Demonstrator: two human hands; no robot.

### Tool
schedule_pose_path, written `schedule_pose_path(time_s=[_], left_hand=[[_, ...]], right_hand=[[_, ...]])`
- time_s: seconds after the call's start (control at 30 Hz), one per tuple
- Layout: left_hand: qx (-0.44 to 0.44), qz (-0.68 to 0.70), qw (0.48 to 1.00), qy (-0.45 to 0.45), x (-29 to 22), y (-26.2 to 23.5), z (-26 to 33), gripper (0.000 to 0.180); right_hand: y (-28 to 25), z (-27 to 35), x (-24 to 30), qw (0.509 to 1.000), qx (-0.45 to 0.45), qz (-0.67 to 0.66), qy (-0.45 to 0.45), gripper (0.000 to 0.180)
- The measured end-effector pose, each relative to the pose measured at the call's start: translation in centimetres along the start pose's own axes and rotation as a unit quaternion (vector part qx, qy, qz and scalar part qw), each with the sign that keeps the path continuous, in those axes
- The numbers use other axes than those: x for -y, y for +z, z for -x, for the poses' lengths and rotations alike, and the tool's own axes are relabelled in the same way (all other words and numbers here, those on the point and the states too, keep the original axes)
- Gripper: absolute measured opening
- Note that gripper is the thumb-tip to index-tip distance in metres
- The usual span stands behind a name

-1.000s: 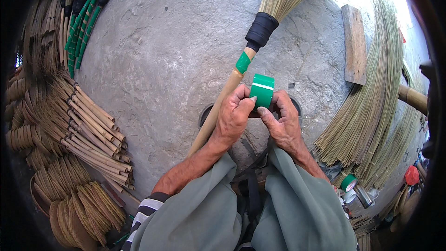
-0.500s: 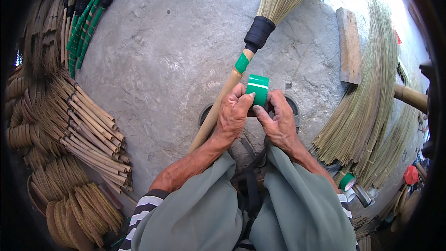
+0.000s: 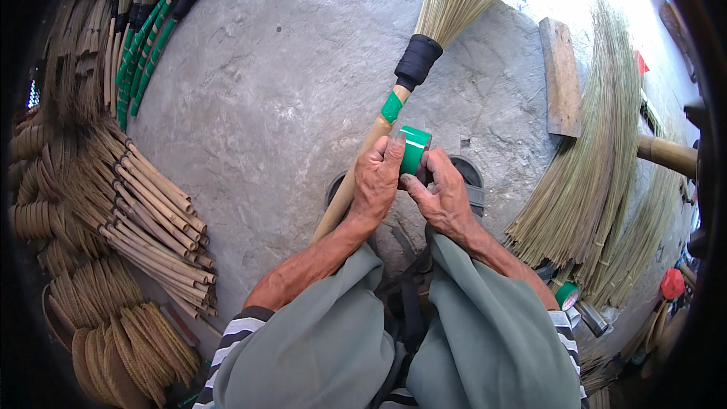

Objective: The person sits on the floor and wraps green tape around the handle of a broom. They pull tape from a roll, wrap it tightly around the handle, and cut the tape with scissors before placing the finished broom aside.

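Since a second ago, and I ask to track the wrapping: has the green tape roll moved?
Cannot tell: the green tape roll sits between both hands beside the broom handle, as before; only the camera view shifted.

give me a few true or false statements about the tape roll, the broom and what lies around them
1. Both hands hold the green tape roll. True: the left hand and right hand meet on it.
2. The broom in front of the hands has a red band on its handle. False: the band is green, below a black wrap.
3. A bundle of cane sticks lies on the person's left. True.
4. The wooden plank lies on the person's left. False: it lies on the right, next to loose broom grass.
5. The floor is green carpet. False: it is bare grey stone or concrete.
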State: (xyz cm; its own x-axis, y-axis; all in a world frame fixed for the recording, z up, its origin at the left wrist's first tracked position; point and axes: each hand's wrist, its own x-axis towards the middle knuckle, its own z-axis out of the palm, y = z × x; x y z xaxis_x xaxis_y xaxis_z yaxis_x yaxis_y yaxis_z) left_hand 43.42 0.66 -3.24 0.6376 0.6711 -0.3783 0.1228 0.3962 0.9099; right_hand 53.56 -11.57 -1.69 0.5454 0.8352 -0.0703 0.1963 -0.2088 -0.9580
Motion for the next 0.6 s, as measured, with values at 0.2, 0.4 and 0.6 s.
schedule_pose_path(time_s=[0.2,0.4,0.6], left_hand=[[0.064,0.005,0.995,-0.078,-1.3,-0.3,-0.1,0.035],[0.108,-0.076,0.991,-0.002,-1.4,-0.4,0.3,0.019],[0.117,-0.188,0.974,0.036,-1.9,-0.1,0.7,0.019]], right_hand=[[-0.5,0.3,-1.3,0.989,-0.014,-0.089,0.116,0.024],[-1.7,0.0,-0.4,0.983,-0.109,-0.022,0.146,0.021],[-2.7,-0.5,1.6,0.981,-0.134,0.132,-0.054,0.031]])
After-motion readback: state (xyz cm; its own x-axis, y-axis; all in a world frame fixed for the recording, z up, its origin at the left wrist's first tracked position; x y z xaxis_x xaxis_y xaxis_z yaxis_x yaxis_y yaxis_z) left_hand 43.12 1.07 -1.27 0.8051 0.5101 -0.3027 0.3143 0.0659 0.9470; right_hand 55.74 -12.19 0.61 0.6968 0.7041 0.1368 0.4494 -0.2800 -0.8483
